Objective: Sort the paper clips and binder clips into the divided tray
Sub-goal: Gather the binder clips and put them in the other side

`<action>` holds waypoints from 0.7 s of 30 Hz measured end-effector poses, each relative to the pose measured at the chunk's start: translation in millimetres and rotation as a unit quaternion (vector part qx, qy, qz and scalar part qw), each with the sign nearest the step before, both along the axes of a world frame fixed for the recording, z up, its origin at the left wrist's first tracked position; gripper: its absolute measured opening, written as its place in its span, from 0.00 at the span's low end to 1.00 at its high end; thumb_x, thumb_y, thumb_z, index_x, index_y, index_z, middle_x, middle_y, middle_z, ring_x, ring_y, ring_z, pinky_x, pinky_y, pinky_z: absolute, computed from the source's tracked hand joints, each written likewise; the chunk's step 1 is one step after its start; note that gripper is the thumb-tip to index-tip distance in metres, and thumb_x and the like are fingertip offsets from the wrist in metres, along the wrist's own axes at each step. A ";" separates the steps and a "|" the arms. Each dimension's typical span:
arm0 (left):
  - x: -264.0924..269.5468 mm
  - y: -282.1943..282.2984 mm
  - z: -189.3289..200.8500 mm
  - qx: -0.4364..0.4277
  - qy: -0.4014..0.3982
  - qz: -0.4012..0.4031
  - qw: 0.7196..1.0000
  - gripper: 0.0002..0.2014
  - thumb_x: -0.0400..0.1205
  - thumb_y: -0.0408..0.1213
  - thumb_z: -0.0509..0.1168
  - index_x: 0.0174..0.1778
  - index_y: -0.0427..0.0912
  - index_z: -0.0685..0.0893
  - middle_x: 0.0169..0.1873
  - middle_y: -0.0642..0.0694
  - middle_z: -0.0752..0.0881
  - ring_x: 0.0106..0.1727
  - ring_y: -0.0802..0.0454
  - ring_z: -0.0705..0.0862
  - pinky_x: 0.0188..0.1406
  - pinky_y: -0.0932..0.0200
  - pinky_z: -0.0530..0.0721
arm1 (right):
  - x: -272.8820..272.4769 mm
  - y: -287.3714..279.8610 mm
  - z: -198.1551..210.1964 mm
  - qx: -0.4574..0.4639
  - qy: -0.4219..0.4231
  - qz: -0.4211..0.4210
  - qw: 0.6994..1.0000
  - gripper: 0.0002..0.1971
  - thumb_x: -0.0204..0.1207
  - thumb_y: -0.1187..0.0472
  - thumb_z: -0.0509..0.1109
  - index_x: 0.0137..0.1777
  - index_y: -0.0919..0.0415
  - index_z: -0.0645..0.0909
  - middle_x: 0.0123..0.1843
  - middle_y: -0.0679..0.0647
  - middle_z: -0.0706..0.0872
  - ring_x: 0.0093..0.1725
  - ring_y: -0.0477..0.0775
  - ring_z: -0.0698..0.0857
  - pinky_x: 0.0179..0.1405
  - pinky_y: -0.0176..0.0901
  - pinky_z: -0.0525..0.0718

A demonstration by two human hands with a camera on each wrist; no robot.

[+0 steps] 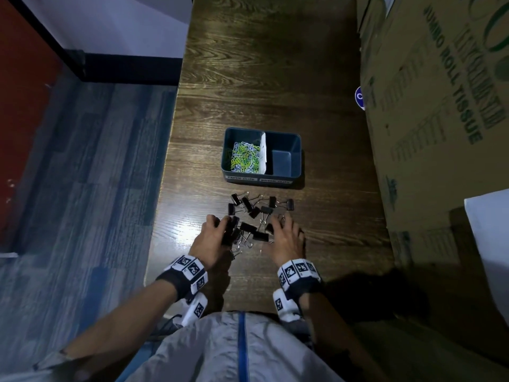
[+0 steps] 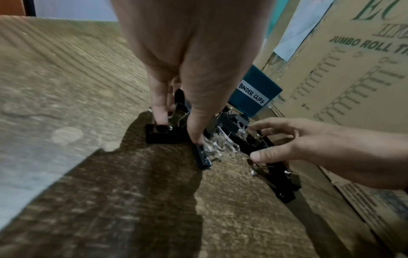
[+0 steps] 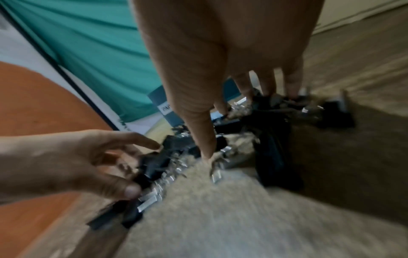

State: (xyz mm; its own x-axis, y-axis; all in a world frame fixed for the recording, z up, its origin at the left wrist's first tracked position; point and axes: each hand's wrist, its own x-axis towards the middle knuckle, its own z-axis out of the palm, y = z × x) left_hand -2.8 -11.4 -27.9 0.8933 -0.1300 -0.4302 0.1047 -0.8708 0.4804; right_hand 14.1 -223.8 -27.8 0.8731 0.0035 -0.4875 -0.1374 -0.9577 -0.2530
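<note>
Both hands are working at the lower middle of the head view. Left hand (image 1: 213,238) is curling loosely over the left edge of the binder clips (image 1: 254,216), fingertips pressing on black bodies; whether it is actually gripping any I cannot tell. Right hand (image 1: 286,238) is spreading its fingers over the right edge. These clips look light, stiff and prone to tangling by their wire handles; taking the bodies seems best. Above, the tray (image 1: 296,150) is holding paper clips (image 1: 245,158) in its left half.
</note>
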 end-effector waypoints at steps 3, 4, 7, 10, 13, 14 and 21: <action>-0.3 2.7 3.5 -0.041 -0.009 -0.011 0.999 0.40 0.75 0.41 0.76 0.79 0.54 0.60 0.68 0.44 0.65 0.63 0.45 0.77 0.60 0.49 0.83 | 7.6 -1.9 5.3 0.035 -0.011 -0.021 0.999 0.41 0.73 0.46 0.77 0.83 0.44 0.61 0.88 0.56 0.53 0.85 0.63 0.56 0.82 0.67 0.58; -0.3 6.4 6.0 -0.036 -0.014 -0.012 0.999 0.41 0.75 0.45 0.75 0.80 0.53 0.59 0.70 0.45 0.65 0.65 0.46 0.75 0.61 0.49 0.82 | 13.7 -5.1 7.8 0.037 -0.019 -0.035 0.998 0.41 0.73 0.43 0.76 0.83 0.44 0.61 0.87 0.56 0.54 0.85 0.63 0.56 0.82 0.67 0.59; -1.9 22.4 9.2 0.055 -0.010 -0.003 0.998 0.48 0.69 0.60 0.75 0.81 0.52 0.57 0.69 0.44 0.67 0.67 0.45 0.71 0.57 0.46 0.82 | 35.1 -19.5 9.5 0.033 -0.020 -0.072 0.997 0.45 0.71 0.36 0.75 0.84 0.44 0.59 0.88 0.56 0.53 0.85 0.64 0.56 0.81 0.68 0.60; -4.6 29.2 5.9 0.058 0.044 0.025 0.997 0.55 0.62 0.58 0.81 0.79 0.52 0.55 0.63 0.41 0.68 0.58 0.43 0.78 0.51 0.47 0.85 | 52.6 -29.2 5.8 0.060 0.033 -0.079 0.995 0.52 0.67 0.34 0.77 0.86 0.41 0.53 0.90 0.51 0.45 0.87 0.65 0.49 0.81 0.74 0.56; -4.3 15.5 0.0 0.020 0.052 0.000 0.998 0.54 0.67 0.43 0.82 0.82 0.49 0.53 0.64 0.43 0.67 0.56 0.46 0.80 0.52 0.54 0.84 | 57.4 -18.9 1.8 0.045 0.060 0.000 0.997 0.54 0.64 0.31 0.77 0.86 0.36 0.51 0.89 0.48 0.45 0.86 0.64 0.47 0.81 0.74 0.54; -3.1 8.5 -0.9 0.009 0.042 -0.009 0.999 0.52 0.68 0.41 0.81 0.82 0.49 0.53 0.63 0.44 0.67 0.56 0.46 0.80 0.51 0.56 0.84 | 56.2 -12.4 1.2 0.043 0.058 0.030 0.997 0.54 0.64 0.31 0.77 0.86 0.36 0.51 0.89 0.48 0.46 0.86 0.63 0.48 0.81 0.73 0.54; 16.4 -9.0 5.8 -0.009 0.030 -0.047 0.998 0.48 0.72 0.58 0.74 0.81 0.53 0.54 0.68 0.46 0.67 0.65 0.47 0.76 0.56 0.51 0.83 | 37.8 -1.3 9.3 0.092 0.024 0.059 0.994 0.42 0.70 0.41 0.78 0.83 0.40 0.63 0.88 0.48 0.55 0.86 0.60 0.55 0.82 0.68 0.58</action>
